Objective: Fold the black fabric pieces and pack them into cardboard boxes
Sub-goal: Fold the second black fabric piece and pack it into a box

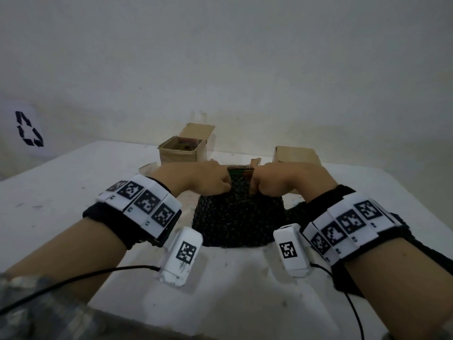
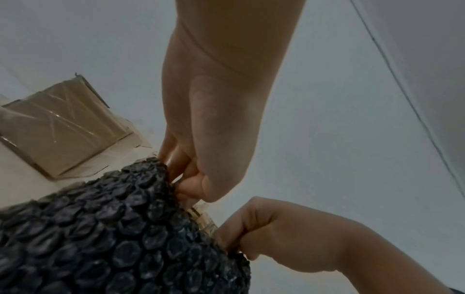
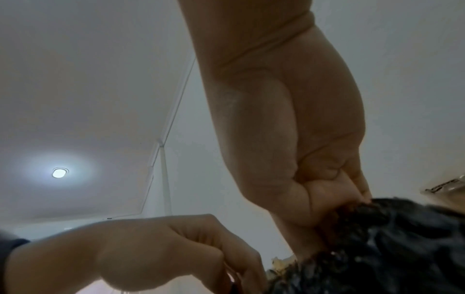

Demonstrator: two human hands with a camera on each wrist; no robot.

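On the white surface (image 1: 73, 192), left hand (image 1: 208, 182) and right hand (image 1: 274, 180) both pinching black bubbled fabric's (image 1: 235, 217) far edge.

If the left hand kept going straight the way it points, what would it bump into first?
Probably the right hand. The left hand points across the black bubbly sheet both pinch, with only a small gap between them; depth is hard to judge.

Two cardboard boxes (image 1: 178, 150) (image 1: 296, 155) stand behind; bare table (image 1: 61, 192) lies left.
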